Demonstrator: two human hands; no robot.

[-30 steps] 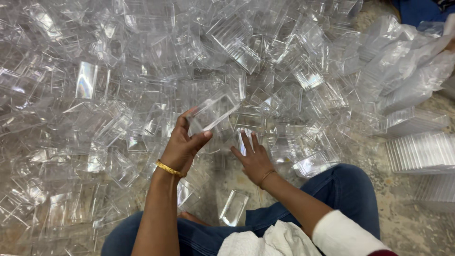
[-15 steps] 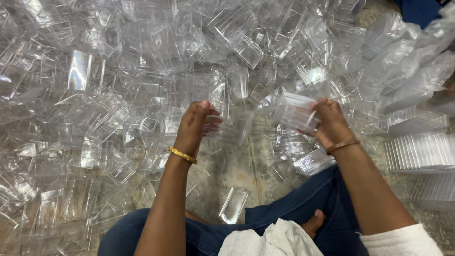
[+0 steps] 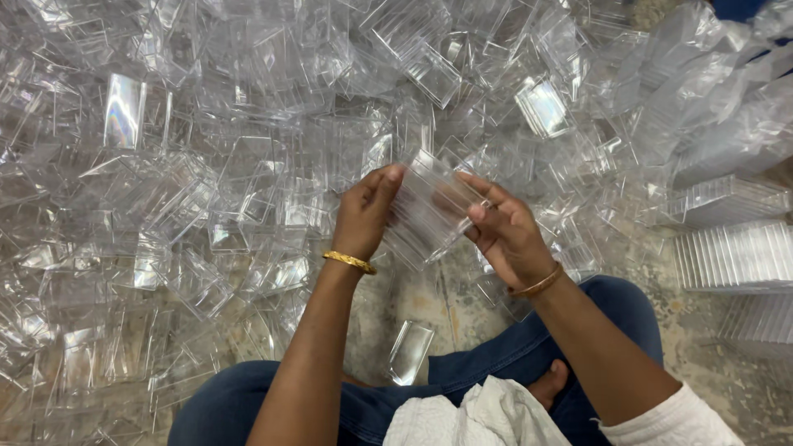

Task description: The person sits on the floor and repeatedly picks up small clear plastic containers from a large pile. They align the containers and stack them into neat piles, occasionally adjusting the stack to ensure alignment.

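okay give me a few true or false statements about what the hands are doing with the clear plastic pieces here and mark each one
1. Both hands hold one clear plastic box between them. True.
2. The left hand wears a gold bangle. True.
3. The right hand rests flat on the floor. False: it is raised, gripping the box.
4. Neat rows of clear pieces sit at the right. True.
5. The loose pile of clear boxes is opaque and black. False: they are see-through.

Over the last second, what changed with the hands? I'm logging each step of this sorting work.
The hands came together from apart. The left hand and right hand now both hold one clear plastic box between them above the pile; half a second ago each held its own piece, the right hand out to the right. The pile of clear boxes and the stacked boxes at right stayed put.
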